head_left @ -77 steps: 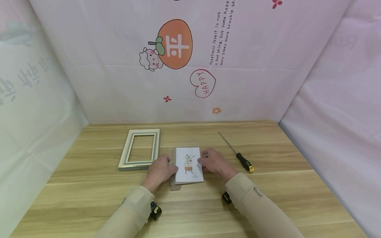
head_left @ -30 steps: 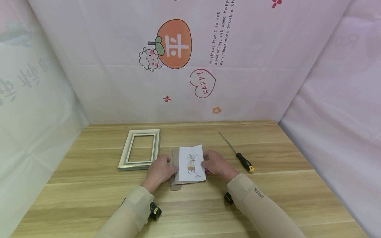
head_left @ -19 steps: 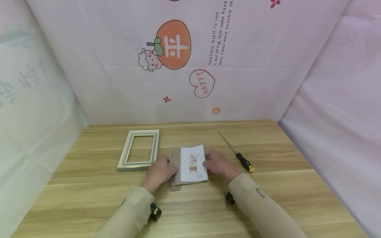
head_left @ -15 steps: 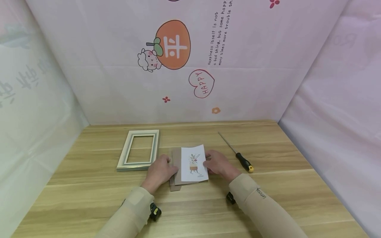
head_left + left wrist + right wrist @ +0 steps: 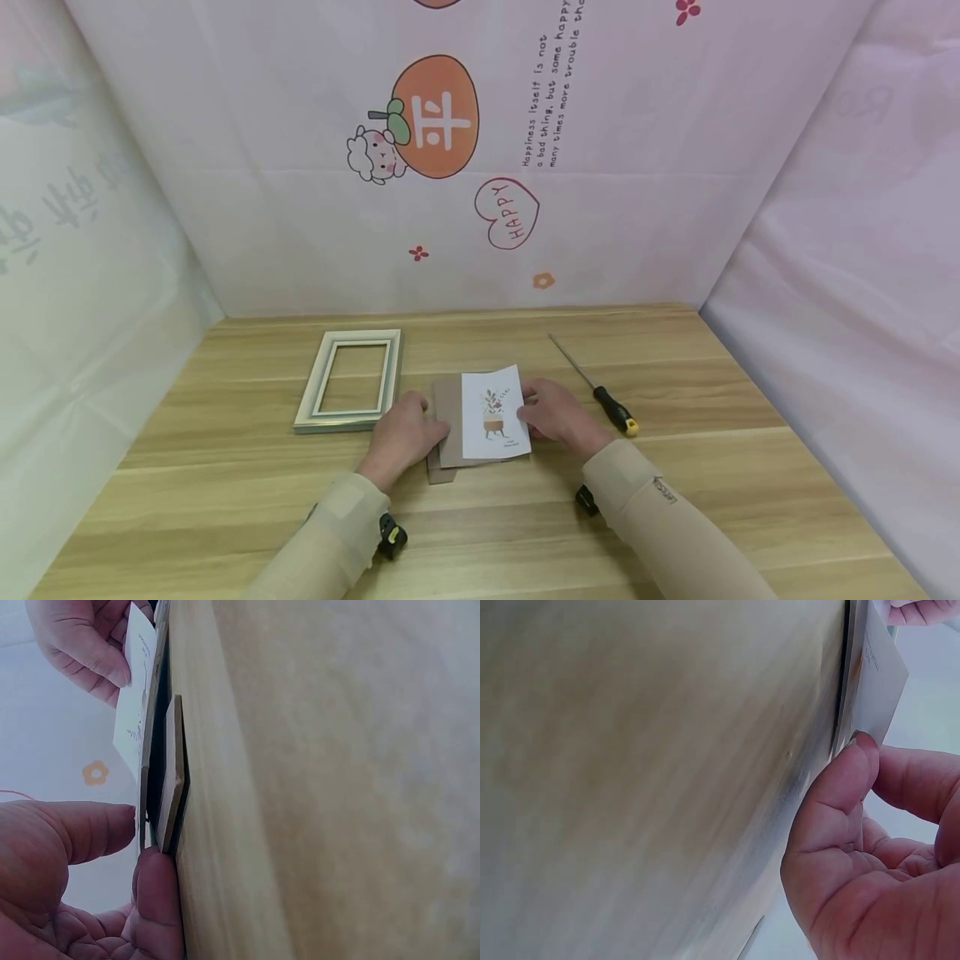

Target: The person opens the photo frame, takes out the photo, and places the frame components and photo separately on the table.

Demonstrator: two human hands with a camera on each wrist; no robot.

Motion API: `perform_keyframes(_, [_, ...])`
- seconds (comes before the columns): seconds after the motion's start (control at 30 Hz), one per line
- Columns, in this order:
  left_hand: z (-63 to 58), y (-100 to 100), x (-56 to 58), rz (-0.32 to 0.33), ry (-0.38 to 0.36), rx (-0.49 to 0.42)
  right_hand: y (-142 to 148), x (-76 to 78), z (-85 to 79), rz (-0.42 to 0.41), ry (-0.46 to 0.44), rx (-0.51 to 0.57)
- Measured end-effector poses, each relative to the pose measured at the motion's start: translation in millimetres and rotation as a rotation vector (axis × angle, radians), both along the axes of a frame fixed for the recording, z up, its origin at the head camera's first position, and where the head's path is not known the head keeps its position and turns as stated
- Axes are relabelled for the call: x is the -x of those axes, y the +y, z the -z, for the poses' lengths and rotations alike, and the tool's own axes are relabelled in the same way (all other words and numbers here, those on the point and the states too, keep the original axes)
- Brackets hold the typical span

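Note:
My right hand (image 5: pixel 553 408) pinches the right edge of a white picture card (image 5: pixel 497 417) printed with a potted plant, thumb on top and a finger beneath in the right wrist view. The card (image 5: pixel 885 682) overlaps a grey-brown backing board (image 5: pixel 449 408) and its right edge lifts a little. At the board's left edge, my left hand (image 5: pixel 401 435) grips it between thumb and fingers. Under the board, a flat support flap (image 5: pixel 175 772) shows in the left wrist view, angled away from it. The lower corner of this flap sticks out below the board in the head view.
An off-white picture frame (image 5: pixel 318 392) with an open centre lies left of the hands. To the right rests a screwdriver (image 5: pixel 615 410) with a black and yellow handle. A printed white cloth (image 5: pixel 300 242) hangs behind the wooden table (image 5: pixel 225 500) and along its sides.
The card has slid to the right across the backing board with my right hand, so more of the board shows on the left. My left hand has kept its place on the board.

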State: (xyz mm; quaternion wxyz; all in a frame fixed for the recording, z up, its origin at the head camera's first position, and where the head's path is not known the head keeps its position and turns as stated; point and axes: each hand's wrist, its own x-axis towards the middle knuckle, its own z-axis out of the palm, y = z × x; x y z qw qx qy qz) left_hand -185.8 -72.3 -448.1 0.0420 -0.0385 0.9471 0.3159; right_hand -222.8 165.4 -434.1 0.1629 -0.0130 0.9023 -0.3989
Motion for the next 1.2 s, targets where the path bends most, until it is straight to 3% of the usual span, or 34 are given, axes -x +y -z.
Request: perform_keyframes(1.2, [1.2, 2, -1.1, 0.013, 0.014, 0.035, 17, -2.3, -6.2, 0.030, -0.030, 0.065])
